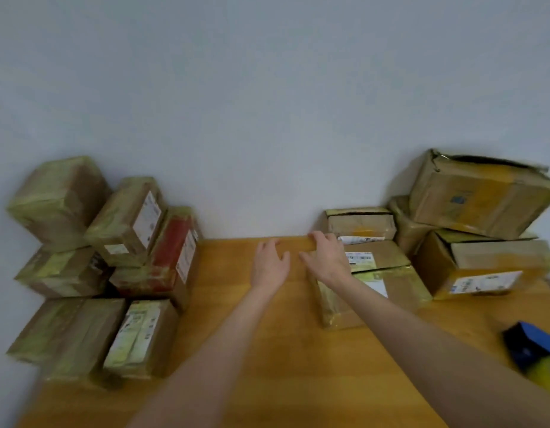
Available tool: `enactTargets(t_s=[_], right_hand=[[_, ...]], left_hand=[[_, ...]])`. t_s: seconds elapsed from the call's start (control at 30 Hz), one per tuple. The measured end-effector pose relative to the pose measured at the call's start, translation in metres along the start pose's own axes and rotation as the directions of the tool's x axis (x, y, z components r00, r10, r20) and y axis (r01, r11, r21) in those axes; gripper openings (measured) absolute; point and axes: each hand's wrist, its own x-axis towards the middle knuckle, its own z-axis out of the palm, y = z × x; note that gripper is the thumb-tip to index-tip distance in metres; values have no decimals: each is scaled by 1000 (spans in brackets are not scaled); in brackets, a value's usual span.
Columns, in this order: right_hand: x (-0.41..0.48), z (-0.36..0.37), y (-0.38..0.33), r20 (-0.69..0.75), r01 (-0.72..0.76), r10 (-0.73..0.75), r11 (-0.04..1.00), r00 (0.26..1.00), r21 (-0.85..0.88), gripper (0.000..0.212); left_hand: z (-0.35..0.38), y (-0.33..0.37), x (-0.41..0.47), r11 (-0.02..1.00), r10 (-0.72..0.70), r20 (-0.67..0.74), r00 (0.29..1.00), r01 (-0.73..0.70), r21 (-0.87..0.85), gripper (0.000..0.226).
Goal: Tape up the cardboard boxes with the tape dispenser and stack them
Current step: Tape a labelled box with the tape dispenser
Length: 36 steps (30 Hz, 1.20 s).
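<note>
Both my arms reach across the wooden table. My left hand hovers over the bare tabletop with its fingers spread, holding nothing. My right hand lies on the near left corner of a long cardboard box with white labels; its fingers look relaxed over the box's top edge. A blue tape dispenser with a yellowish roll lies at the right edge of the table, away from both hands.
A stack of several taped boxes fills the left side against the wall. Untaped boxes are piled at the back right, the top one gaping open. A flat box sits behind my right hand.
</note>
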Motion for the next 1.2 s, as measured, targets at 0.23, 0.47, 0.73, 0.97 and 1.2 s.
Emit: enactTargets(t_s=[0.23,0.47,0.73,0.97,1.2], right_hand=[[-4,-62,158,22,-128,127,991,992,38,79],[-8,-79,241,309,-184,123,967,943,178,93],[-46,-91,288,378,-96,151,982,913,-161,70],[-98,-118,316,304,-109,250,903,919,-415,60],[-122,-163,359,107,-142,227,847,968,-513,48]], left_hand=[[101,55,-44,974,-222,22,975,223,-37,77],[145,53,-74,899,-400,160,902,420,-122,85],[147,42,-114,886,-444,89,891,423,188,72],[167,57,-158,872,-301,202,932,183,455,62],[207,82,-185,924,-277,198,940,204,323,51]])
